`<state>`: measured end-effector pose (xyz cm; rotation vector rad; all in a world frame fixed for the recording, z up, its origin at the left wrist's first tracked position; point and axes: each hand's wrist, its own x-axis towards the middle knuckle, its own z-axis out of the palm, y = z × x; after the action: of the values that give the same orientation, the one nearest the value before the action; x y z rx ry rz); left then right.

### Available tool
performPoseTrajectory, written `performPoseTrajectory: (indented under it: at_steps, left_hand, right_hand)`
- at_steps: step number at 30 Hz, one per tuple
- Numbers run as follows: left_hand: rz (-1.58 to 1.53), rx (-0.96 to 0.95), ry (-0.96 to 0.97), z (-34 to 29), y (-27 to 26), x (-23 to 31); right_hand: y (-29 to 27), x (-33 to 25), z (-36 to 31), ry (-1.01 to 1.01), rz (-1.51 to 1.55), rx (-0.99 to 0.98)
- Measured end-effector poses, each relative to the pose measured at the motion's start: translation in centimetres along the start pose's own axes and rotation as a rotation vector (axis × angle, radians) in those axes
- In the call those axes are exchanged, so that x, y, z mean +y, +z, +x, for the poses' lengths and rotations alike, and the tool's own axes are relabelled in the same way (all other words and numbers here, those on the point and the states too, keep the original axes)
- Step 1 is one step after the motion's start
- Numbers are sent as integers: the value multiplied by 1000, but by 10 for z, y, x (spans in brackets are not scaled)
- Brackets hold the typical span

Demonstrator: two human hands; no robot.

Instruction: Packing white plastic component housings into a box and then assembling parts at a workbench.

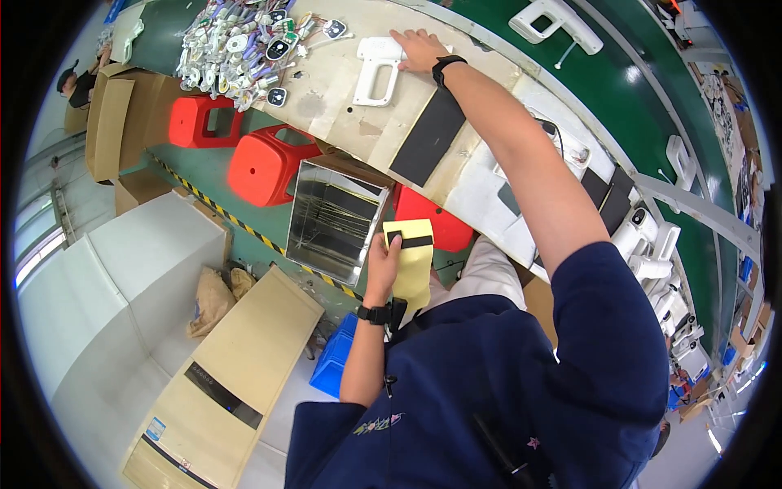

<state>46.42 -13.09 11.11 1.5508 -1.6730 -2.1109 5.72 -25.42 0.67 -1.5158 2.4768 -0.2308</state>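
Observation:
My left hand [382, 265] grips a yellow sheet [413, 277] in front of my body, its thumb on a black strip [417, 241] that lies across the sheet's upper part. Stretched far out over the workbench, my right hand [420, 50] has its fingers spread. Its fingertips lie at the upper right end of a white plastic housing [376, 72] with a loop-shaped handle; whether they press on it I cannot tell. A black rectangular mat [428, 137] lies on the bench below my right wrist.
A heap of small white parts with wires [236, 49] covers the bench's far left. Red stools [265, 167] and a shiny metal bin [336, 220] stand below its edge. More white housings [652, 244] lie at right; one sits on the green conveyor [627, 73]. A blue crate [334, 359] is left of me.

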Motion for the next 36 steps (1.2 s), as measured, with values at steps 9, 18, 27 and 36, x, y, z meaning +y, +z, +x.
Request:
performPoseTrajectory:
  at_steps: [9,18,27,36]
  left_hand:
    - [-47,59,-43,9,-42,-46]
    - [27,-82,-41,43,-9,-13]
    - [118,-101,-112,47,39,9]
    - [38,-105,-94,48,50,-17]
  right_hand:
    - [-76,10,-92,-345,333,269]
    - [-165,154,-332,130,138,74]
    - [-69,170,-323,180,79,54]
    - [-52,172,-312,116,29,48]
